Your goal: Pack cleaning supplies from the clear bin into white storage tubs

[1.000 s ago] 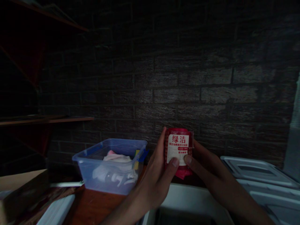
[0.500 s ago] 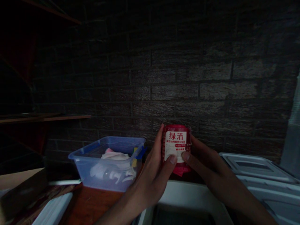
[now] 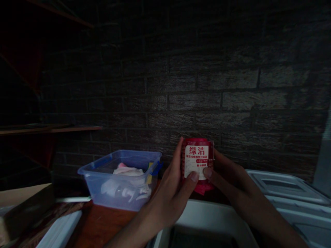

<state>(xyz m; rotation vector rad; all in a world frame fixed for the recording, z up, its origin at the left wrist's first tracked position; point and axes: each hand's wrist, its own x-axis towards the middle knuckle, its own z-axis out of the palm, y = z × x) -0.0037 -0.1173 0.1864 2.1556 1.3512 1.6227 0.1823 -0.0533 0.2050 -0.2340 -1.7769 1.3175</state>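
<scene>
Both of my hands hold a red roll of garbage bags (image 3: 198, 162) upright, its white label with red print turned toward me. My left hand (image 3: 172, 187) wraps its left side, with the thumb pressed on the lower label. From the right, my right hand (image 3: 232, 181) grips it, thumb tip on the label's lower right and the other fingers hidden behind the roll. Some loose red plastic hangs at the roll's lower end. Below the hands is an open white bin (image 3: 207, 213) with a dark inside.
A clear blue-tinted plastic box (image 3: 116, 193) with white cloth-like items stands left on the wooden surface (image 3: 103, 224). Grey lids (image 3: 287, 186) lie at the right. An open cardboard box (image 3: 26, 206) and a shelf (image 3: 51, 130) are far left; a dark brick wall (image 3: 181, 86) is behind.
The whole view has shifted slightly, so things appear a little farther right. The hands keep the same hold on the roll.
</scene>
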